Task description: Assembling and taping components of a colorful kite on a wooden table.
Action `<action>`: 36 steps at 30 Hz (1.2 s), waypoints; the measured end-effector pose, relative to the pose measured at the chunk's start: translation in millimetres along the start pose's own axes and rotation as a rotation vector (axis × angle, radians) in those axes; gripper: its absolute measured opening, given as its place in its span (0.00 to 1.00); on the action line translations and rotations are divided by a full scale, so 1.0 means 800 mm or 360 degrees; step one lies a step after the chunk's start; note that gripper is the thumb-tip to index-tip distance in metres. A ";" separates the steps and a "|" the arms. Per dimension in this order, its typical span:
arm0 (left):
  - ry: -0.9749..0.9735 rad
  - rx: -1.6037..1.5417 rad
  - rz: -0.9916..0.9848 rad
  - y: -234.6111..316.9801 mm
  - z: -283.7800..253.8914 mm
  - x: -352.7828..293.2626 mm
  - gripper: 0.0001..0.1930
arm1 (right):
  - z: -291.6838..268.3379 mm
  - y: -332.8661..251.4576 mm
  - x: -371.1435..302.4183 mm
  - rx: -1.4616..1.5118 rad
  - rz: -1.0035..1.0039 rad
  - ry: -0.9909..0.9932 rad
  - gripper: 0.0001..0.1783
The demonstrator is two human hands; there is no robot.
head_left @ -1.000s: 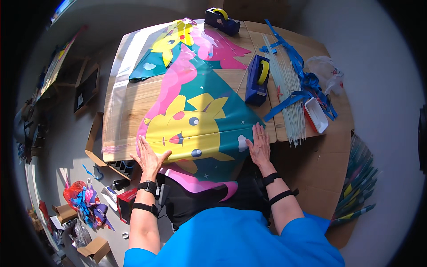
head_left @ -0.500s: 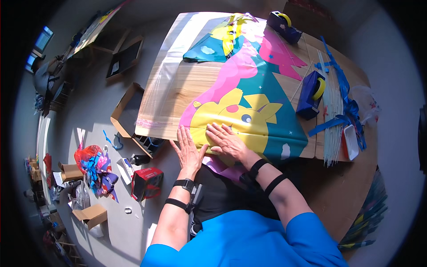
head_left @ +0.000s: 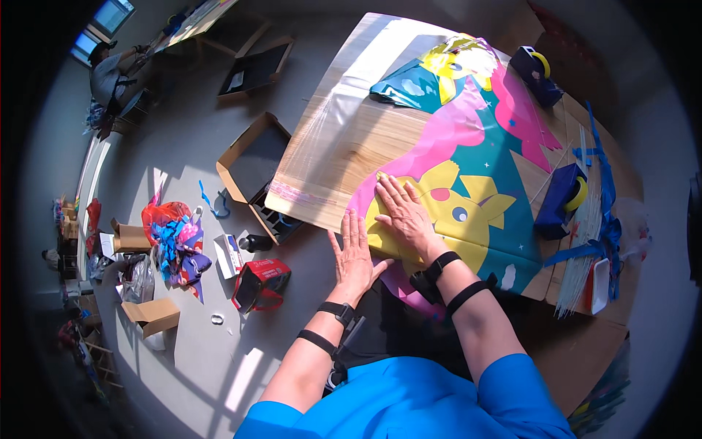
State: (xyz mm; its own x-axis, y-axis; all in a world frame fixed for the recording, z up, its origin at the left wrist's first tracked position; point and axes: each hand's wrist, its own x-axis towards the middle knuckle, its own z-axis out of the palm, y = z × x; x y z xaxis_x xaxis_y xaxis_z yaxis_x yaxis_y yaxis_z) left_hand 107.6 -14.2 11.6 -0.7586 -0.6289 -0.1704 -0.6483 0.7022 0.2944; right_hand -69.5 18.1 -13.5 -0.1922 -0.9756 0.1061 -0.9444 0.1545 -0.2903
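A thin printed sheet (head_left: pixel 479 252) in teal, pink and yellow, with a cartoon animal on it, lies spread on the wood-grain tabletop (head_left: pixel 322 164). My right hand (head_left: pixel 409 219) rests flat on the yellow part, fingers stretched toward the pink border. Beside it, my left hand (head_left: pixel 355 260) is open at the near edge, its fingertips at the sheet's left corner and its thumb stretched out to the right. A pink flap (head_left: pixel 402 285) of thin material hangs below the edge, partly hidden by my right wrist. Another bunched printed sheet (head_left: pixel 406 84) lies at the far side.
Two blue tape dispensers (head_left: pixel 559 201) stand on the right, by thin white rods (head_left: pixel 581 271), blue ribbon (head_left: pixel 608 219) and a small white tray (head_left: pixel 599 285). Open cardboard boxes (head_left: pixel 248 157), a red box (head_left: pixel 262 284) and colourful scraps (head_left: pixel 179 245) occupy the floor. A person (head_left: pixel 110 77) is far left.
The view has turned, so the table sits further right. My right hand has slid left and away from me over the yellow print; my left hand stays near the edge.
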 end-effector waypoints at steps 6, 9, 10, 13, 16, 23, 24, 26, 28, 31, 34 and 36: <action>0.0129 0.0223 -0.0111 0.007 0.001 0.021 0.43 | -0.025 -0.050 -0.057 0.0215 0.0188 0.0359 0.43; 0.0194 0.0163 0.0203 0.003 0.031 0.041 0.43 | -0.011 -0.029 -0.118 0.0174 0.0337 0.0104 0.41; 0.0175 0.0100 0.0212 0.010 0.031 0.045 0.44 | -0.018 -0.004 -0.144 0.0092 0.0533 0.0146 0.40; 0.0159 0.0109 0.0215 0.007 0.033 0.042 0.46 | -0.046 0.060 -0.246 -0.0070 0.0986 0.0222 0.38; 0.0106 0.0108 0.0235 0.004 0.029 0.041 0.47 | -0.059 0.116 -0.327 -0.0131 0.1304 0.0344 0.37; -0.0033 0.0528 0.0003 0.015 -0.010 0.069 0.42 | -0.063 0.095 -0.313 -0.0115 0.1393 0.0249 0.43; 0.0040 0.0542 -0.0039 0.038 -0.013 0.067 0.42 | -0.064 0.087 -0.308 -0.0184 0.1411 0.0270 0.42; 0.0313 0.0386 0.0374 0.073 -0.009 0.061 0.42 | -0.070 0.073 -0.292 -0.0312 0.1441 0.0333 0.39; 0.0183 0.0332 0.0844 0.101 0.011 0.060 0.41 | -0.071 0.076 -0.275 -0.0130 0.1425 0.0548 0.35; 0.0025 0.0173 0.0712 0.113 0.056 0.061 0.41 | -0.112 0.108 -0.237 0.0127 0.1543 0.0855 0.21; 0.0008 0.0165 0.0763 0.110 0.052 0.061 0.41 | -0.142 0.166 -0.196 0.0269 0.1852 0.0764 0.16; -0.0063 0.0226 0.0786 0.111 0.045 0.061 0.41 | -0.147 0.204 -0.174 0.0165 0.1946 0.0690 0.13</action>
State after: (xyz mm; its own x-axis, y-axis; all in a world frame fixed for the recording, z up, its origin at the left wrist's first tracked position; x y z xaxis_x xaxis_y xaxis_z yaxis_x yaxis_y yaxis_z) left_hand 10.6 29.2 -4.9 -0.9767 -0.1995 -0.0796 -0.2123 0.9524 0.2186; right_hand -228.3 197.9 36.4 -0.9967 -0.0797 0.0131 -0.0760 0.8703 -0.4866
